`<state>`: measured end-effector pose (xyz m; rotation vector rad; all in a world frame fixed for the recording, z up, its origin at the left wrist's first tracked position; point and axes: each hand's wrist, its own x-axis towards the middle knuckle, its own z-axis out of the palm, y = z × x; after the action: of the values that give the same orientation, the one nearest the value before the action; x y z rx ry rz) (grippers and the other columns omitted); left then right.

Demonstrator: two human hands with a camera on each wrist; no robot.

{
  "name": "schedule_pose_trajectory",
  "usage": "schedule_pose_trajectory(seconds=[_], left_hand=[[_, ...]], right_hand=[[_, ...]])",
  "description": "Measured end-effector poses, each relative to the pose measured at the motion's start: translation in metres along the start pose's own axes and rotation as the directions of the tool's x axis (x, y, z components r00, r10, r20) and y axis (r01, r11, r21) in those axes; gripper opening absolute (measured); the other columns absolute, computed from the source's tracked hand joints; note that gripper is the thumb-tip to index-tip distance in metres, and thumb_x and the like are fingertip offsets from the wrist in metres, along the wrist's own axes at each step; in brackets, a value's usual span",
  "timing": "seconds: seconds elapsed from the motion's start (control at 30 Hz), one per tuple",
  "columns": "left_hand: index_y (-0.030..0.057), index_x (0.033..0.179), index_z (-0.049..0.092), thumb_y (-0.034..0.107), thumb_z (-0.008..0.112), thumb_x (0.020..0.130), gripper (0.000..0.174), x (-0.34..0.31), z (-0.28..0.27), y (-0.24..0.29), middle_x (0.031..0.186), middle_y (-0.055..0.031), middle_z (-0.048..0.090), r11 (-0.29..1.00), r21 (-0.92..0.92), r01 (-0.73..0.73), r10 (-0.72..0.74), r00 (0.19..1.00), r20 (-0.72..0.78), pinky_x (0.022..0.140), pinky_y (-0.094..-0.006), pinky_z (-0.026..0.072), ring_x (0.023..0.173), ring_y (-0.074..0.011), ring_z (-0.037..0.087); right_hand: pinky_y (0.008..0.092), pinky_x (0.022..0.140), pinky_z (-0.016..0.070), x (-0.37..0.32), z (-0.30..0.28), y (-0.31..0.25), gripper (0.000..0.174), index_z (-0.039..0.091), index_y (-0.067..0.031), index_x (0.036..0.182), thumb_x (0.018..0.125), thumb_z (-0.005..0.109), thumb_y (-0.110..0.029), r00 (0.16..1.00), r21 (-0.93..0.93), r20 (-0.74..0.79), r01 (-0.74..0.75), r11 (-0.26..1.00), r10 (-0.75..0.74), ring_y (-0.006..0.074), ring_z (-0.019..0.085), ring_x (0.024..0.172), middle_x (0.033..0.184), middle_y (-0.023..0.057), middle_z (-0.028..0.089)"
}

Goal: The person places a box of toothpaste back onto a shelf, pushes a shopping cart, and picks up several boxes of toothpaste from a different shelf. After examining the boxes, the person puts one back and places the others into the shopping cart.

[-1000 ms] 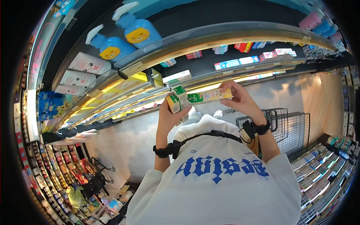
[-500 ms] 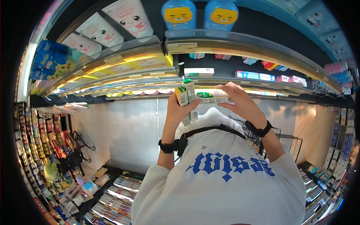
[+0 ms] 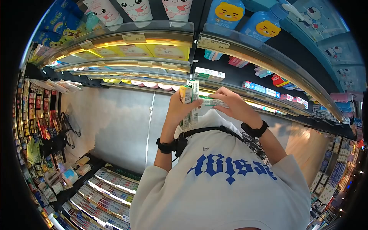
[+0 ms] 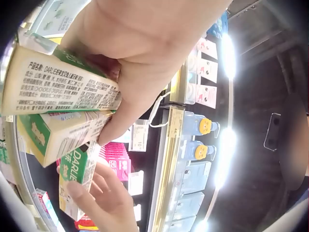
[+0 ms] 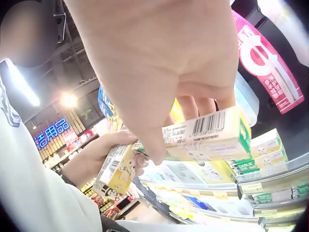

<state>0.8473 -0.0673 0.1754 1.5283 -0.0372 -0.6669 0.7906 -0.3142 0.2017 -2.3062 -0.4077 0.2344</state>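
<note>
left hand [image 3: 177,109] is gripping two boxes [image 4: 65,89], right hand [image 3: 235,105] is pinching a third box [image 4: 83,169] before the shelf [image 3: 245,54], now sitting closer in than earlier, so boxes are bunching up.

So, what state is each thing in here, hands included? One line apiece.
Left hand: gripping at least two cartons
Left-hand cartons: held together, off the shelves
Right hand: gripping one carton
Right-hand carton: held up, visible end looks closed
Blue bottles: standing upright
White tubes: standing upright
Light strip: lit
Blue sign: lit
Black wristbands: worn on both wrists
</note>
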Motion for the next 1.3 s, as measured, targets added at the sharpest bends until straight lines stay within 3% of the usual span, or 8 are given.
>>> schedule_pose_trajectory(seconds=[0.17,0.27,0.47,0.57,0.73,0.8,1.23,1.3], left_hand=[[0.0000,0.108,0.066,0.016,0.088,0.082,0.038,0.005,-0.011,-0.012,0.094,-0.0074,0.073,0.994,0.067,-0.091,0.095,0.994,-0.054,0.073,-0.0296,0.0567,0.081,-0.0133,0.069],[0.0004,0.109,0.065,0.018,0.089,0.080,0.042,0.006,-0.032,-0.026,0.094,-0.0063,0.072,0.984,0.140,-0.107,0.128,0.980,-0.152,0.074,-0.0306,0.0561,0.081,-0.0139,0.068],[0.0014,0.107,0.064,0.018,0.089,0.080,0.040,-0.006,-0.055,-0.033,0.091,-0.0063,0.070,0.986,0.150,-0.075,0.106,0.972,-0.209,0.072,-0.0308,0.0554,0.079,-0.0131,0.066],[0.0014,0.106,0.064,0.018,0.089,0.080,0.040,-0.009,-0.060,-0.036,0.089,-0.0064,0.070,0.985,0.147,-0.085,0.118,0.964,-0.237,0.071,-0.0308,0.0552,0.078,-0.0129,0.066],[0.0020,0.105,0.064,0.019,0.089,0.080,0.039,-0.015,-0.065,-0.041,0.089,-0.0058,0.070,0.981,0.191,-0.044,0.099,0.953,-0.287,0.070,-0.0311,0.0549,0.077,-0.0131,0.065],[0.0019,0.105,0.064,0.017,0.088,0.080,0.038,-0.018,-0.068,-0.042,0.090,-0.0058,0.070,0.974,0.228,-0.008,0.084,0.943,-0.322,0.070,-0.0313,0.0547,0.077,-0.0132,0.065],[0.0010,0.104,0.063,0.016,0.088,0.080,0.038,-0.039,-0.075,-0.044,0.088,-0.0065,0.070,0.987,0.160,-0.012,0.074,0.919,-0.386,0.069,-0.0310,0.0541,0.075,-0.0124,0.064],[0.0010,0.103,0.063,0.017,0.088,0.080,0.038,-0.042,-0.076,-0.047,0.086,-0.0067,0.069,0.986,0.168,-0.008,0.077,0.911,-0.405,0.068,-0.0306,0.0538,0.074,-0.0123,0.064]], right_hand=[[0.0409,0.092,0.0540,-0.005,-0.011,0.040,0.039,0.070,-0.0069,0.127,0.090,0.078,-0.014,0.998,-0.006,0.018,-0.058,0.998,0.058,0.0331,0.065,0.106,0.116,0.0125,0.063],[0.0412,0.094,0.0543,-0.020,-0.031,0.077,0.040,0.070,-0.0089,0.128,0.089,0.078,-0.014,0.992,-0.119,0.008,-0.125,0.985,0.127,0.0338,0.066,0.108,0.119,0.0124,0.064],[0.0467,0.091,0.0558,-0.021,-0.039,0.133,0.039,0.073,-0.0111,0.123,0.084,0.076,-0.010,0.941,-0.359,-0.219,-0.325,0.875,0.260,0.0362,0.067,0.107,0.118,0.0114,0.066],[0.0465,0.092,0.0560,-0.012,-0.033,0.144,0.038,0.073,-0.0113,0.122,0.084,0.076,-0.010,0.918,-0.393,-0.241,-0.389,0.833,0.315,0.0357,0.067,0.108,0.118,0.0112,0.066],[0.0470,0.092,0.0553,-0.001,-0.015,0.178,0.043,0.072,-0.0115,0.125,0.083,0.079,-0.012,0.926,-0.415,-0.190,-0.377,0.828,0.326,0.0372,0.067,0.108,0.121,0.0108,0.065],[0.0482,0.093,0.0563,0.003,-0.010,0.186,0.039,0.074,-0.0100,0.120,0.081,0.079,-0.009,0.928,-0.452,-0.156,-0.371,0.811,0.338,0.0361,0.066,0.111,0.118,0.0108,0.066],[0.0488,0.094,0.0559,0.035,0.000,0.225,0.040,0.074,-0.0105,0.116,0.076,0.077,-0.012,0.916,-0.520,-0.027,-0.355,0.777,0.400,0.0379,0.066,0.112,0.113,0.0141,0.066],[0.0481,0.097,0.0567,0.037,-0.001,0.224,0.037,0.075,-0.0126,0.117,0.080,0.074,-0.011,0.907,-0.541,-0.013,-0.361,0.760,0.421,0.0372,0.068,0.113,0.120,0.0137,0.068]])
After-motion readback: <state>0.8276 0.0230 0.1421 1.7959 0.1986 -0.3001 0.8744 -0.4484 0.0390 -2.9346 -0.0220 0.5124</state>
